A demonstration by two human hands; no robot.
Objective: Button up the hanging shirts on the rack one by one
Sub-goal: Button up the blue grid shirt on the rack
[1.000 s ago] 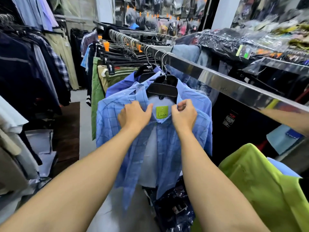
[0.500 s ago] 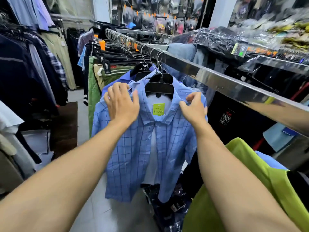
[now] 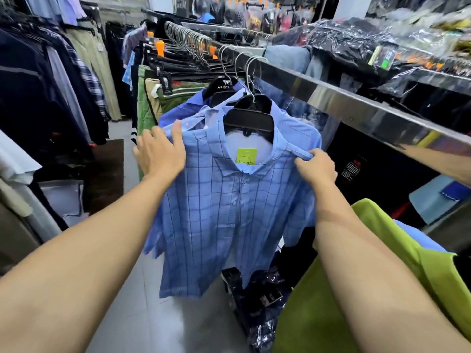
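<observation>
Shirt front (image 3: 229,212) now closed; two hands (image 3: 160,154) (image 3: 316,166) at shoulders.

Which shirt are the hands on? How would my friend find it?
Find the shiny rail. The front shirt on a black hanger is it. Only it has dark checks and a lime tag; the shirts behind are plain blue.

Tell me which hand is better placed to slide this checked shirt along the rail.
Probably the left hand: it lies open on the checked shirt at the shoulder, free to push. The right hand is pinching the collar tip.
</observation>
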